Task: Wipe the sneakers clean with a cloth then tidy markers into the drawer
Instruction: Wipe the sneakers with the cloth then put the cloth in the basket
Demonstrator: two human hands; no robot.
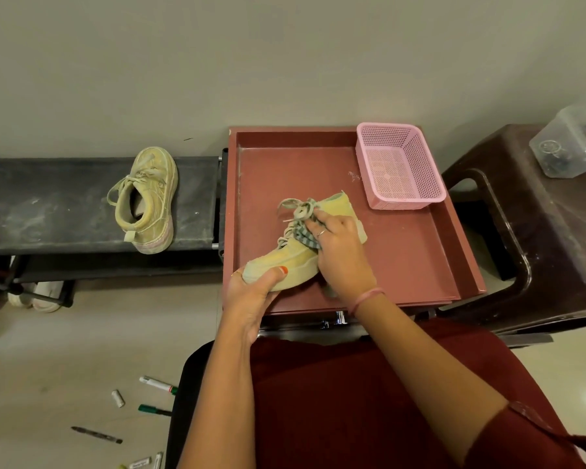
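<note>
Left hand [251, 292] is gripping the toe of the pale yellow canvas sneaker [295, 262] lying in the open reddish-brown drawer [420, 252], while right hand [339, 252] is pressing a bunched grey-checked cloth [303, 235] against its laces. Loose markers [158, 384] are lying on the floor.

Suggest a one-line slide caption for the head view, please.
Left hand grips a sneaker over the red tray while the right hand wipes it with a cloth.
</note>
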